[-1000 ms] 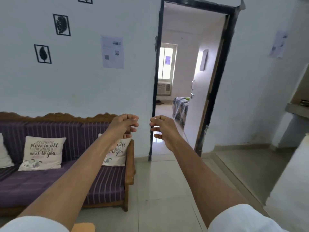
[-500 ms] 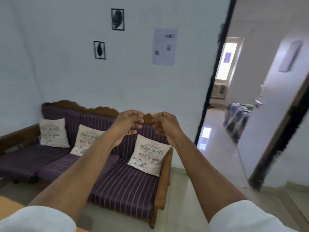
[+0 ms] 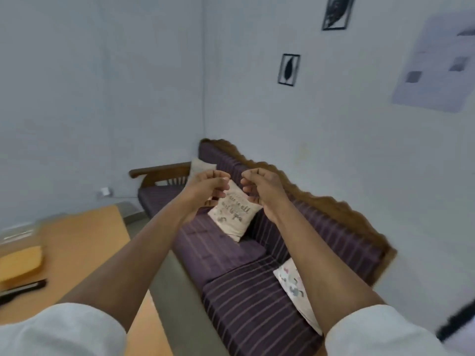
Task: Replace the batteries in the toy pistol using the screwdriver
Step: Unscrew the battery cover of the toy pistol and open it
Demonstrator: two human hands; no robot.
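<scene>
Both my arms reach out in front of me at chest height, over a purple sofa. My left hand (image 3: 207, 192) and my right hand (image 3: 263, 191) hang side by side, a small gap between them, fingers curled in, nothing held in either. No toy pistol, screwdriver or battery can be made out. On the wooden table (image 3: 84, 247) at the lower left lie a blurred long black object (image 3: 23, 289) and a yellow block (image 3: 20, 263); I cannot tell what they are.
A purple striped sofa (image 3: 231, 278) with wooden arms stands along the wall, with printed cushions (image 3: 234, 211) on it. Something clear and blurred (image 3: 15, 235) sits at the table's far left. White walls carry two framed leaf pictures (image 3: 289, 69) and a paper sheet (image 3: 437, 62).
The view has swung left, away from the doorway and towards the sofa corner; the table has come into sight. Both hands stay raised together, curled and holding nothing.
</scene>
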